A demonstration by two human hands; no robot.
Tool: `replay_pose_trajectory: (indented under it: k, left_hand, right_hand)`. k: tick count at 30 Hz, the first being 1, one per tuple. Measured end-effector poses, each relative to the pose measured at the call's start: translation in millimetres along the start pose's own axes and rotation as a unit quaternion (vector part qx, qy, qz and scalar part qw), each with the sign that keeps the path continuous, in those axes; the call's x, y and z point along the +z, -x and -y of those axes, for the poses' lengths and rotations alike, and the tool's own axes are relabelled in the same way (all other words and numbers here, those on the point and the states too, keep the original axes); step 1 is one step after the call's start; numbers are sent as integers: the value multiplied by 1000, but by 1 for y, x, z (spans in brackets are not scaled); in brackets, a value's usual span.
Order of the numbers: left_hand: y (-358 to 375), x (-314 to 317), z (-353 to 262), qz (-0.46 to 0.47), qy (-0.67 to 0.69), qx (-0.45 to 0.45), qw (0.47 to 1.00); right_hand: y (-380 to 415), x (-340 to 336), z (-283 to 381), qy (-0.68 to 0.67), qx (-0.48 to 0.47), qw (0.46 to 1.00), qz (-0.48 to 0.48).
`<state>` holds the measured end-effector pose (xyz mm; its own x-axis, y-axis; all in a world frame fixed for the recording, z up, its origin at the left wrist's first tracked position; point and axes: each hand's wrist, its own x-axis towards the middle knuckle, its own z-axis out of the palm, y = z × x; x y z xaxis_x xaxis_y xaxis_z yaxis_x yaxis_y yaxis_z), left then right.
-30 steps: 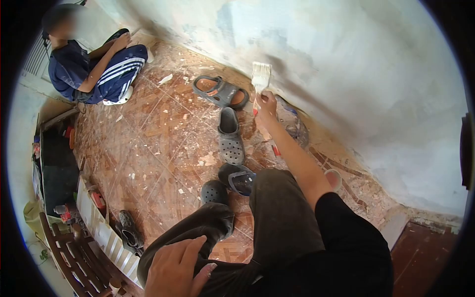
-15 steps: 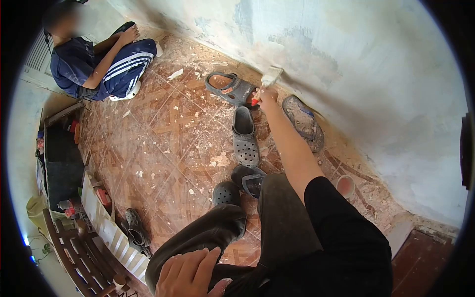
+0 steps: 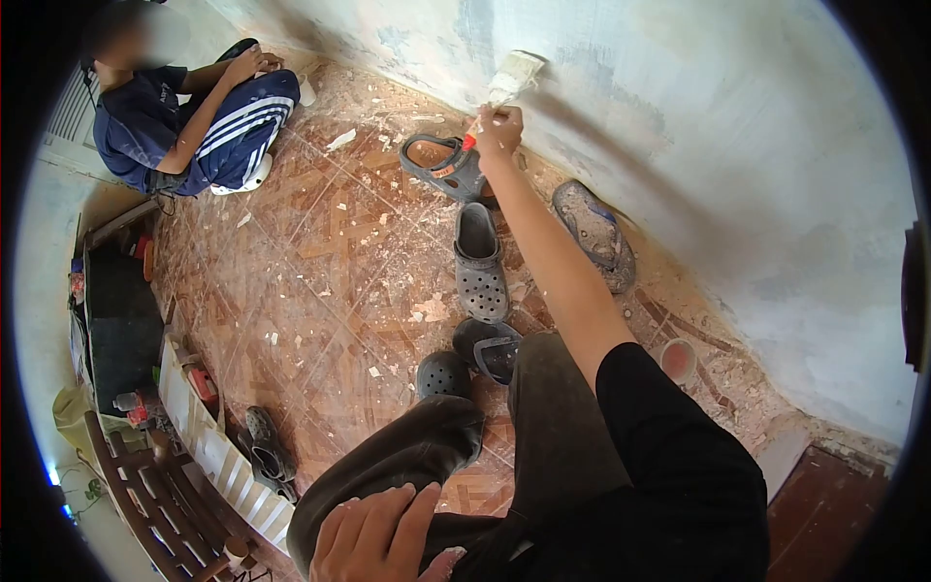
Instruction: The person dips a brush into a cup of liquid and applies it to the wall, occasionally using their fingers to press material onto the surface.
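My right hand (image 3: 500, 133) is closed round the handle of a paintbrush (image 3: 515, 76). The handle has a red end, and the wide pale bristles touch the patchy white and blue wall (image 3: 601, 87). Below this hand a grey clog (image 3: 446, 165) with an orange inside lies at the wall's foot. My left hand (image 3: 376, 533) rests on my left thigh at the bottom, fingers lying flat and a little apart, with nothing seen in it.
A person (image 3: 184, 126) sits at the upper left. Further footwear, including a grey clog (image 3: 481, 281) and a flip-flop (image 3: 593, 238), lies on the chip-strewn floor (image 3: 320, 262). A cup (image 3: 677, 361) stands right of my knees. A wooden chair (image 3: 160, 504) is lower left.
My right hand and the paintbrush have moved up and slightly left along the wall. My left hand has stayed on the thigh.
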<state>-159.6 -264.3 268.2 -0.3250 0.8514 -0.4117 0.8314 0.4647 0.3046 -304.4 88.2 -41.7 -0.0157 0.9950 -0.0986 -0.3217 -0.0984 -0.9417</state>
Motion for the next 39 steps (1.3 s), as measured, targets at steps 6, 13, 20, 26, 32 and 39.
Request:
replay_pose_trajectory:
  k: [6, 13, 20, 26, 32, 39]
  left_hand:
    - [-4, 0, -1, 28, -17, 5, 999]
    - [-4, -4, -7, 3, -21, 3, 1000]
    - [-5, -1, -11, -8, -29, 27, 999]
    - [-4, 0, -18, -4, -36, 41, 999]
    - [0, 4, -24, 3, -39, 40, 998]
    - [6, 8, -32, -1, -43, 60, 997]
  right_hand:
    - [-12, -34, -21, 36, 61, 996, -46]
    - [-18, -72, -82, -138, 374, 917, 28]
    - [-25, -42, 1, -215, 315, 924, 26]
    - [11, -35, 28, -85, 7, 994, 66]
    - [-15, -73, -11, 130, -144, 980, -40]
    - [11, -114, -39, -33, 296, 952, -74]
